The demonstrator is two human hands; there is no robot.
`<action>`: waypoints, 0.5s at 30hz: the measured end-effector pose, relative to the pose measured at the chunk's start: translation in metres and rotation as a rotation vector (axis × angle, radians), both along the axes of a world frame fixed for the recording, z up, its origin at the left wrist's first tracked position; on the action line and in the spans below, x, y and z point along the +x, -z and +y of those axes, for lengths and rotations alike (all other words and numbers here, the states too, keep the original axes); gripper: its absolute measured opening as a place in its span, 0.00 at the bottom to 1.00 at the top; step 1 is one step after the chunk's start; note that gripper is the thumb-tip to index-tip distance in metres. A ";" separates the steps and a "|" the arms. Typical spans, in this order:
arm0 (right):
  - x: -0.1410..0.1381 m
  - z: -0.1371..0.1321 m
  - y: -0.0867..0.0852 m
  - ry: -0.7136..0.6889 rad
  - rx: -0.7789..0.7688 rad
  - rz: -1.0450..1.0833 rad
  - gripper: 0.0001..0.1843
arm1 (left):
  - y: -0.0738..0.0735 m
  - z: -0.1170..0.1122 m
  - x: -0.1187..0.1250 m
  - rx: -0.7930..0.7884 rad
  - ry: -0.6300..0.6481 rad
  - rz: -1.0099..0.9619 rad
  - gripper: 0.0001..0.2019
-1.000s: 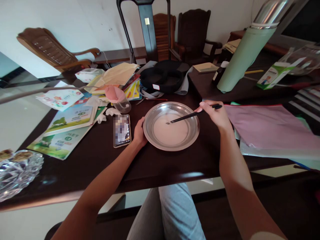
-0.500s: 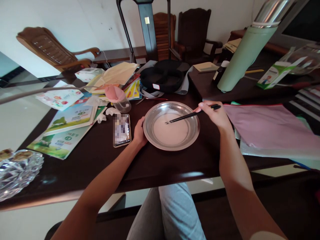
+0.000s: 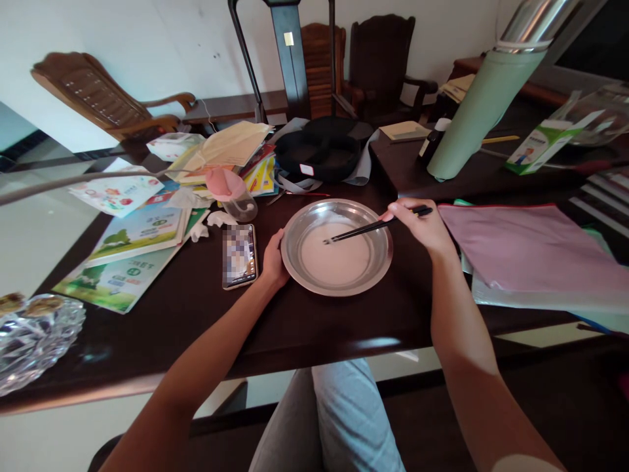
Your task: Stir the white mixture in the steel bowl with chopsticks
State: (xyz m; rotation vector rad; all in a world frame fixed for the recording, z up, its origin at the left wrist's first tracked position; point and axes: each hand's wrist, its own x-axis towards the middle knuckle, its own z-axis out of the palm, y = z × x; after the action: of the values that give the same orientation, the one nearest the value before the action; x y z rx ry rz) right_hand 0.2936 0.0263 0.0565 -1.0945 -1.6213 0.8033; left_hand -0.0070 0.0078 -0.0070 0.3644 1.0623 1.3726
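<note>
A round metal bowl (image 3: 382,259) with a wide rim stands on the dark table (image 3: 314,328), holding a pale, whitish mixture (image 3: 337,262). My left hand (image 3: 275,259) grips the bowl's left rim, its fingers partly hidden behind the edge. Above the bowl's right side, my right hand (image 3: 415,219) is closed round a pair of black chopsticks (image 3: 361,230). Their tips reach the middle of the mixture. A phone (image 3: 240,256) with a blurred screen lies just left of my left hand.
Left are booklets (image 3: 137,239), a pink-lidded cup (image 3: 230,193), crumpled tissues (image 3: 213,223) and a glass dish (image 3: 44,341). Behind the bowl sits a black divided case (image 3: 319,154). At right are a green thermos (image 3: 484,118), a small box (image 3: 538,147) and a pink pouch (image 3: 535,246).
The chopsticks and my right hand have shifted very slightly left. My left hand and the bowl stay in place.
</note>
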 end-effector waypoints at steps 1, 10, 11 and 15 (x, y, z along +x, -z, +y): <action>0.004 0.001 0.001 0.041 0.005 0.017 0.26 | 0.000 0.000 0.000 0.001 0.003 0.002 0.13; -0.008 -0.003 -0.002 -0.143 -0.052 -0.008 0.27 | 0.001 0.000 -0.001 -0.011 0.001 0.013 0.14; -0.009 -0.003 -0.001 -0.124 -0.037 -0.005 0.26 | 0.000 0.000 -0.001 -0.010 0.001 0.010 0.13; 0.005 0.002 0.004 0.064 0.012 0.055 0.26 | -0.002 0.000 0.000 -0.023 0.016 -0.002 0.11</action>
State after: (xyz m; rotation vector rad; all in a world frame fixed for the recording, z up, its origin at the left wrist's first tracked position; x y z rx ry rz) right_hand 0.2988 0.0285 0.0524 -1.1015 -1.5352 0.7744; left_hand -0.0067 0.0074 -0.0046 0.3540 1.0702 1.3449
